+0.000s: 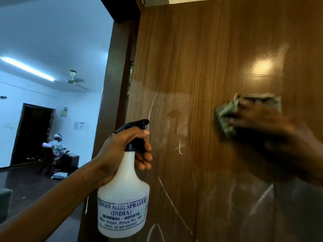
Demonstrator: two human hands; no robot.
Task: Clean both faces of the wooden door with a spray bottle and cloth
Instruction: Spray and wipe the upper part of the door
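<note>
The brown wooden door [201,58] fills the right of the view, its face marked with white chalk-like lines and wet, smeared patches. My left hand [122,151] grips the neck of a white spray bottle [124,198] with a black trigger head, its nozzle close to the door's left part. My right hand [258,128], blurred by motion, presses a green-grey cloth [227,112] flat against the door at mid height on the right.
The door's edge and dark frame [122,67] stand left of the bottle. Beyond it lies a blue-lit room where a person [57,149] sits by a dark doorway [33,133]. A ceiling fan [74,80] and tube light hang above.
</note>
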